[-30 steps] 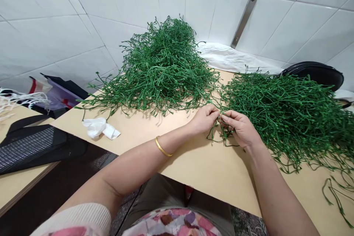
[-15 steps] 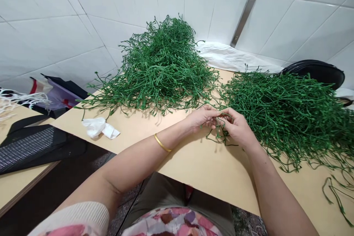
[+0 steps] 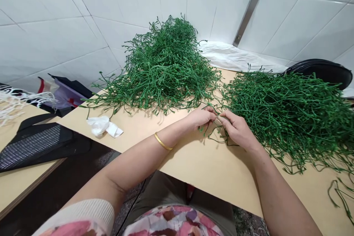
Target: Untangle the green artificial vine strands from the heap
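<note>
The left hand (image 3: 200,118) and right hand (image 3: 238,131) pinch a green artificial stem (image 3: 218,137) between them, below a heap (image 3: 163,70) at 12 o'clock and a heap (image 3: 290,118) at 2 o'clock.

Your room inv.: white glazed wall tiles (image 3: 69,3), approx. square, w/ steel bracket (image 3: 246,17) screwed on at a slant; bright, even light, soft glare on tiles. Tan board tabletop (image 3: 210,169) runs up to wall, white cloth (image 3: 238,57) and black bag (image 3: 322,70) at its back edge. 2nd tabletop (image 3: 19,188) at your L, dark speckled floor (image 3: 106,162) visible betw. tables.
</note>
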The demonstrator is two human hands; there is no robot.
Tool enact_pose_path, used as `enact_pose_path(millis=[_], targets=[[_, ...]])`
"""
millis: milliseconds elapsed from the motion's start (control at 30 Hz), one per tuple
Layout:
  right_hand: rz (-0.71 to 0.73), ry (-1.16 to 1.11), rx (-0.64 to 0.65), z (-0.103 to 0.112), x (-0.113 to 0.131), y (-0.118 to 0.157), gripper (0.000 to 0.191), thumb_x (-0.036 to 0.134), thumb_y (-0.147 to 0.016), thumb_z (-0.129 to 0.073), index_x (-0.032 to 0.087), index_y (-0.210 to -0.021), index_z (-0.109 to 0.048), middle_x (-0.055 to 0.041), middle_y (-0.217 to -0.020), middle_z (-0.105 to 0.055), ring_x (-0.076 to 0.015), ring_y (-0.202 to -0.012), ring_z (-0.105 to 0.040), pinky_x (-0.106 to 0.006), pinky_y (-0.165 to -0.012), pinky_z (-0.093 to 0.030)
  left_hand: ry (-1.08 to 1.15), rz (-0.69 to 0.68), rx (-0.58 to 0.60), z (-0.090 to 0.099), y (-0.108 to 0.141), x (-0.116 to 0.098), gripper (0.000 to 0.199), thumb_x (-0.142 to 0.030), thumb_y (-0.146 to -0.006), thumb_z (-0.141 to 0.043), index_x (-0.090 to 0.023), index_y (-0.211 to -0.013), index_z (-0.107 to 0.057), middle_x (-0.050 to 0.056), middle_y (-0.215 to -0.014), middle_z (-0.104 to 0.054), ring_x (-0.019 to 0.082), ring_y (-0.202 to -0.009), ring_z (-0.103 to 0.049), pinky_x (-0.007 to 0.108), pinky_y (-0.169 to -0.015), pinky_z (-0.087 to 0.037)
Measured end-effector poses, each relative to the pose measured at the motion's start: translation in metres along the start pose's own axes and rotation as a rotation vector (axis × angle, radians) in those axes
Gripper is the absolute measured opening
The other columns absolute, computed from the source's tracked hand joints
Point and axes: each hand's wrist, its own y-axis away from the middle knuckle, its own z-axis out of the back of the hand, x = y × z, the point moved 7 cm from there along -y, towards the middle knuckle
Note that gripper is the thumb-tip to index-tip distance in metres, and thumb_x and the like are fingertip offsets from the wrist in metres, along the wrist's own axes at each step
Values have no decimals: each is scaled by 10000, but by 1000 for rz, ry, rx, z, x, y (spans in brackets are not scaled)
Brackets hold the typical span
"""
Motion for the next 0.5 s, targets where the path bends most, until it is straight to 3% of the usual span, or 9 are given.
enact_pose_path(millis=[200,300,367,433,500], targets=[[-36,-234,-118,7,-9,-4,265,390,-841,-430,212,-646,-435,45,-502,-375,-104,-479,-345,-235,-485,-294,-72,-151,-2,1,0,-6,98,-189,-709,-585,-155,-644,-520,-47,-447,-440,44,-379,-342,195,-395,-235],[-27,-94,-242,11,-6,-2,167,358,-837,-441,213,-803,-517,27,-564,-471,-120,-501,-417,-244,-507,-333,-11,-140,-29,1,3,-9,119,-169,-721,-574,-157,-625,-504,-48,-452,-432,43,-398,-356,190,-402,-233],[61,66,-318,12,3,0,173,304,-843,-422,204,-919,-542,-23,-722,-561,-150,-628,-506,-263,-599,-384,39,-119,-62,2,4,-9,126,-153,-722,-570,-158,-622,-493,-48,-461,-430,41,-410,-367,183,-406,-242],[159,218,-341,9,12,1,221,256,-848,-390,188,-980,-554,-76,-881,-582,-184,-780,-538,-292,-701,-402,79,-101,-101,4,5,-9,130,-146,-714,-574,-159,-621,-485,-48,-467,-432,39,-414,-369,178,-406,-245],[191,297,-352,6,16,2,227,239,-848,-375,175,-969,-557,-97,-916,-575,-201,-831,-535,-313,-734,-402,117,-92,-123,5,5,-8,134,-146,-708,-580,-159,-617,-483,-49,-466,-430,38,-412,-367,177,-403,-245]])
